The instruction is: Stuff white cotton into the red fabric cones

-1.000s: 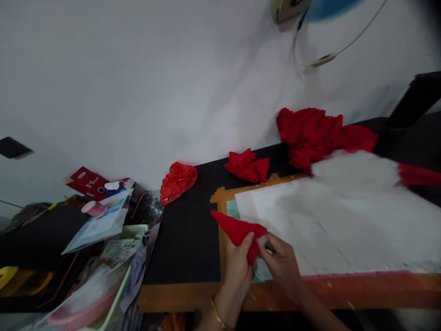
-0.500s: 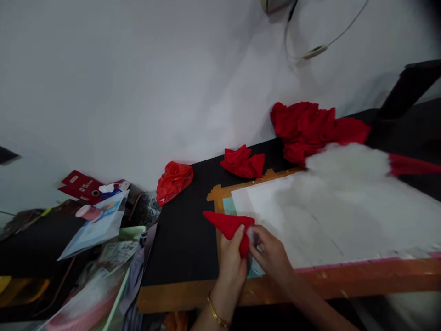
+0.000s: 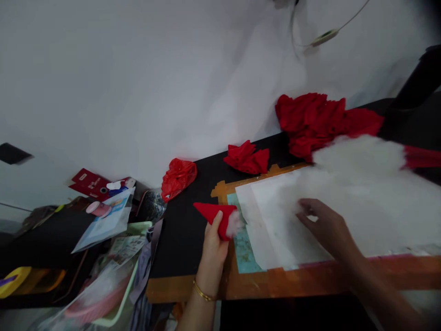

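My left hand (image 3: 214,234) grips a small red felt cone (image 3: 218,218), its point toward the left. White stuffing (image 3: 234,224) bulges from the cone's wide end. My right hand (image 3: 325,225) hovers over the white sheets, apart from the cone, with thumb and forefinger in a pinch. Thin fluff lies close to its fingertips; whether they hold any of it is too blurred to make out. Beyond that hand lies a big heap of white stuffing (image 3: 360,158).
White paper sheets (image 3: 275,220) cover the taped black table (image 3: 182,230). Along the wall sit a large red fabric pile (image 3: 313,122), a smaller red pile (image 3: 247,158) and a red plastic bag (image 3: 179,177). A green-rimmed basket (image 3: 120,303) stands left of the table.
My right hand has left the cone and moved right toward the stuffing heap. My left hand still holds the cone, whose stuffed end now shows. The view has shifted slightly.
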Demonstrator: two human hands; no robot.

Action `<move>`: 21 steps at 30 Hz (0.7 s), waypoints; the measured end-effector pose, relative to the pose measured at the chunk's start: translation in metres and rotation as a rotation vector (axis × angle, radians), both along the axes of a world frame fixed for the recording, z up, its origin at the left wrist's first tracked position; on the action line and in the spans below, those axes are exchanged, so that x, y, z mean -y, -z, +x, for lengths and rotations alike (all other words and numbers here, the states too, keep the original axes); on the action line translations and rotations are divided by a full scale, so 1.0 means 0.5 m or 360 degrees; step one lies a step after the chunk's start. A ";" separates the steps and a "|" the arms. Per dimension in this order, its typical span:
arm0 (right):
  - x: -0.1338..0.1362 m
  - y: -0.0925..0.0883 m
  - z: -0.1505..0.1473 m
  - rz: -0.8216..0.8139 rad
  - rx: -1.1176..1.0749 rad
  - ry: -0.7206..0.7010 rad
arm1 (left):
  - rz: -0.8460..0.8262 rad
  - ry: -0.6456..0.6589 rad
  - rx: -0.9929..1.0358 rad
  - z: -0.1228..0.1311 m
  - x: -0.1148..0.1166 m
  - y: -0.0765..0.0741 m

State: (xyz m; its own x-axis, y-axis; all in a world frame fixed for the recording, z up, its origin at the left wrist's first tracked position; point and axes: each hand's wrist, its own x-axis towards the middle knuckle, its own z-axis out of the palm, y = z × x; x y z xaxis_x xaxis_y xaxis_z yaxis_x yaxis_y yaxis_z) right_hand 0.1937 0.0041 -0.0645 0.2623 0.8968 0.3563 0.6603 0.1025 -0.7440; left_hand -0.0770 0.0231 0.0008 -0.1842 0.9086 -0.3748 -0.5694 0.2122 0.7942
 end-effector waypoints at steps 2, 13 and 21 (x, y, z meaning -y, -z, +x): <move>0.000 -0.015 0.016 0.0186 0.0321 0.0008 | -0.0060 0.0066 0.0117 0.000 0.002 -0.003; 0.060 -0.060 -0.219 0.0319 -0.0263 -0.0816 | 0.0055 0.0082 0.0115 0.085 0.045 0.019; 0.072 -0.051 -0.195 -0.0294 -0.1337 -0.0642 | 0.0166 -0.0009 -0.0169 0.073 0.056 0.048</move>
